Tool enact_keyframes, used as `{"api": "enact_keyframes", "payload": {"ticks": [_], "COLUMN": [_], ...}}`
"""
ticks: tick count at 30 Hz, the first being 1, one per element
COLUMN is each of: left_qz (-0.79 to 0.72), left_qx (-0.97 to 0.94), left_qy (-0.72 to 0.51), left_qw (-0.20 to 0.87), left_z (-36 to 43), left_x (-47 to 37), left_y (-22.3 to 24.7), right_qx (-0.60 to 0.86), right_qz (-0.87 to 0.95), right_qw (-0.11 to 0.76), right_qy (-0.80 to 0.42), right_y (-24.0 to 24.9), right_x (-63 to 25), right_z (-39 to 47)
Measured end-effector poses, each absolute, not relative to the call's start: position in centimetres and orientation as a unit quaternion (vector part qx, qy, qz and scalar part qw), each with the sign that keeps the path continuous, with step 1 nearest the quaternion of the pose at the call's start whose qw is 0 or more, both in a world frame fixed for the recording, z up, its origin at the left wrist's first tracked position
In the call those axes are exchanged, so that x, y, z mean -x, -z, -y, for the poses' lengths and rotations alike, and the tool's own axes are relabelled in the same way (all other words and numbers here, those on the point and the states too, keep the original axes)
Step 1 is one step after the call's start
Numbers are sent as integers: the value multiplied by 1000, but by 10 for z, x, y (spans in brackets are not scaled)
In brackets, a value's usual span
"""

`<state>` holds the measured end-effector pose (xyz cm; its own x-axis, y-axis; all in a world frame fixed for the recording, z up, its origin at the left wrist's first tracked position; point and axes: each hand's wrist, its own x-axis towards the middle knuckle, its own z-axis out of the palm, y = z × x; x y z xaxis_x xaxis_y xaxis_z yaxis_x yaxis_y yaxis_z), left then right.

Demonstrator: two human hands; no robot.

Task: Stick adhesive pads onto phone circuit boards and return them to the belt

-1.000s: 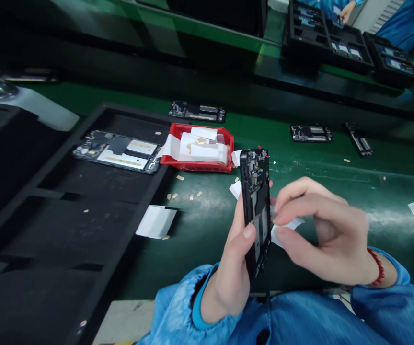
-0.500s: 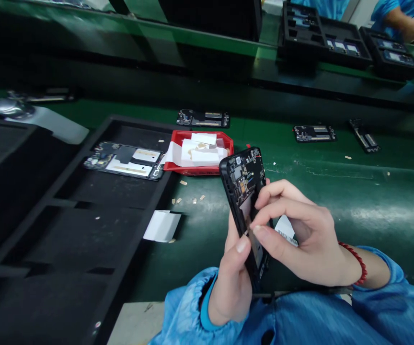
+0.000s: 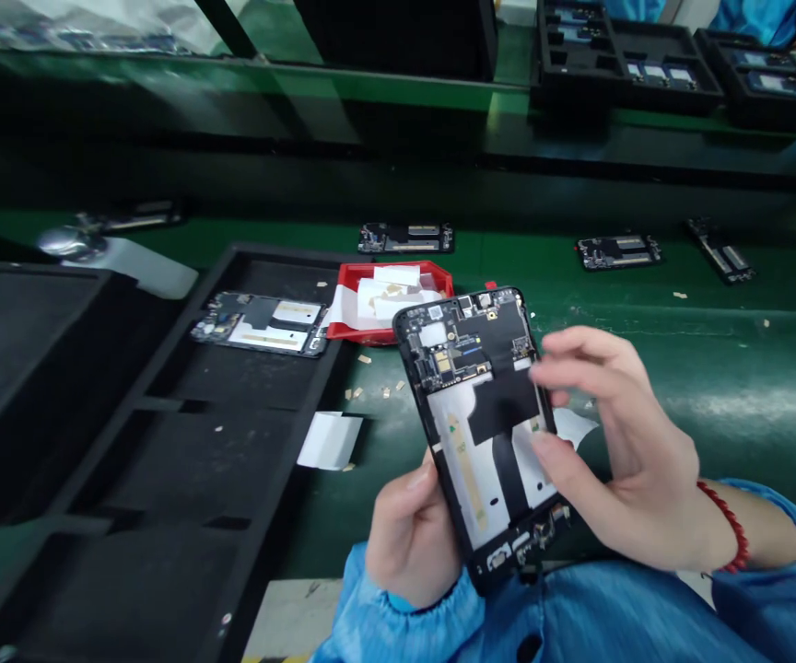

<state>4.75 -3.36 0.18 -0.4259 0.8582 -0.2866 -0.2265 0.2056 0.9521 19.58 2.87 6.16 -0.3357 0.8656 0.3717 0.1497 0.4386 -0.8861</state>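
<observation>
My left hand [image 3: 415,529] grips an opened smartphone body [image 3: 485,414] by its left edge, thumb on the rim. Its inner side faces me, with a circuit board at the top and silvery plates crossed by black film below. At the phone's right edge, my right hand [image 3: 619,451] has its thumb and fingers apart; whether the fingertips touch the phone I cannot tell. A white paper piece [image 3: 573,426] is partly hidden behind that hand. Beyond the phone stands a red tray [image 3: 363,333] holding white paper strips.
A black compartment tray [image 3: 183,460] on the left bears another phone body [image 3: 260,322]. More phone bodies [image 3: 406,238] lie along the back of the green bench [image 3: 716,368]. Small tan scraps and a folded white paper [image 3: 330,440] lie nearby. Behind a ledge, a co-worker's blue sleeve [image 3: 750,20] shows.
The phone body has turned from nearly edge-on to facing me. My right hand has moved right, from fingers pinched over the phone to fingers spread at its right edge.
</observation>
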Motion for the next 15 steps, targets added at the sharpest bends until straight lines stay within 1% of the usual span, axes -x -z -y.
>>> {"api": "enact_keyframes", "payload": {"ticks": [2, 4, 5, 7, 9, 11, 13, 15], "left_qz": [-587, -580, -586, -610, -631, -621, -562, -520], "left_qx": [-217, -225, -251, -311, -339, -328, -319, -310], "left_qy": [-624, -654, -656, -631, -608, -615, -648, -675], "left_qw": [467, 431, 404, 364, 343, 357, 403, 422], "left_z": [27, 13, 5, -12, -25, -34, -37, -37], "left_x": [-47, -47, -47, -45, -42, -38, -36, -35], "left_y": [-7, -10, -11, -9, -4, 5, 12, 16], "right_qx": [366, 332, 317, 312, 349, 405, 466, 517], "right_qz": [699, 666, 643, 606, 597, 606, 612, 619], "right_qw": [401, 319, 288, 261, 255, 255, 282, 296], "right_qy": [-465, -587, -635, -684, -676, -636, -574, -512], "right_y": [-53, -43, -38, -28, -18, -12, -8, -9], "right_x": [-204, -210, -211, -210, -207, -204, -204, -206], "right_z": [-25, -21, -21, -27, -47, -84, -133, -185]}}
